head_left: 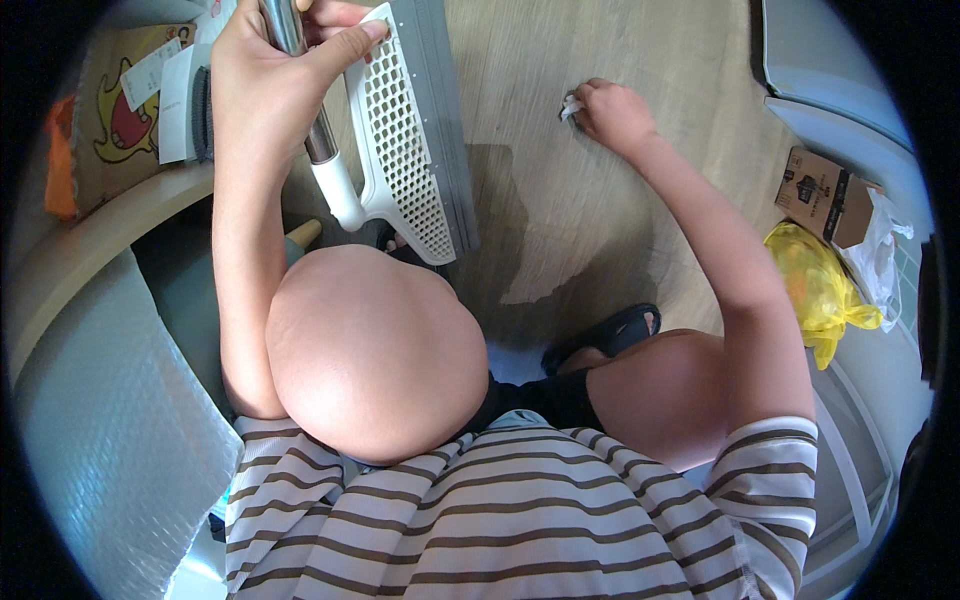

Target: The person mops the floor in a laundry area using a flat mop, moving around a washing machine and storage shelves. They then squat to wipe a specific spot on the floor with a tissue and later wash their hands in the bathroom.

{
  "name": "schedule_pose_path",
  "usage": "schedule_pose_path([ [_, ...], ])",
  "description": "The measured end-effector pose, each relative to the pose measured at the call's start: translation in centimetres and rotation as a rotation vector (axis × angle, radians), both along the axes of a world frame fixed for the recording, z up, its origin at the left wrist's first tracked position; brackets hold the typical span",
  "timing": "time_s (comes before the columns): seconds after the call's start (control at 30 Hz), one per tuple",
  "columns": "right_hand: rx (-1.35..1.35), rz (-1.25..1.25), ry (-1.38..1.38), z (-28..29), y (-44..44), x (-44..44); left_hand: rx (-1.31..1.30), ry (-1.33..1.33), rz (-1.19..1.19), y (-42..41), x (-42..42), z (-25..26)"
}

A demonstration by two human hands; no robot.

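Note:
My left hand (270, 97), at the upper left, grips the metal pole (322, 139) of a floor squeegee. Its thumb presses the edge of the white perforated head (401, 124), which carries a grey blade (442, 112) along its right side. The head is raised and tilted on its side near my left knee. Out to the right, my right hand (616, 116) is down at the wood-look floor (517, 60). A crumpled white tissue (571, 106) shows between its fingers, with something dark beside it that is too small to make out.
A cardboard box (814, 187), a tied yellow plastic bag (810, 277) and a white plastic bag (874, 259) lie at right, below a pale cabinet or appliance (840, 52). At left, a wooden edge (112, 217) curves past a cartoon-printed carton (97, 161) and a bubble-wrap-like sheet (112, 405).

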State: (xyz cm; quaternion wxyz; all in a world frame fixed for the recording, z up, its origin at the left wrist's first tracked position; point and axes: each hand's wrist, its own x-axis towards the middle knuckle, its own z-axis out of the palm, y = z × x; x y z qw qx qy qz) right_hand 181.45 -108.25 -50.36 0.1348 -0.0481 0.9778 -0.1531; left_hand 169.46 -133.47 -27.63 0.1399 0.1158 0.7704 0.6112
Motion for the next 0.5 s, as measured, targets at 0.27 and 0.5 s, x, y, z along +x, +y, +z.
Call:
schedule_pose_path([
  [0.27,0.022,-0.258,0.072,5.2,8.1,2.1,-0.2,0.133,-0.017,-0.4,-0.1,0.2],
  [0.5,-0.424,-0.743,1.086,27.2,18.8,10.6,-0.251,0.122,0.058,-2.1,0.7,-0.7],
])
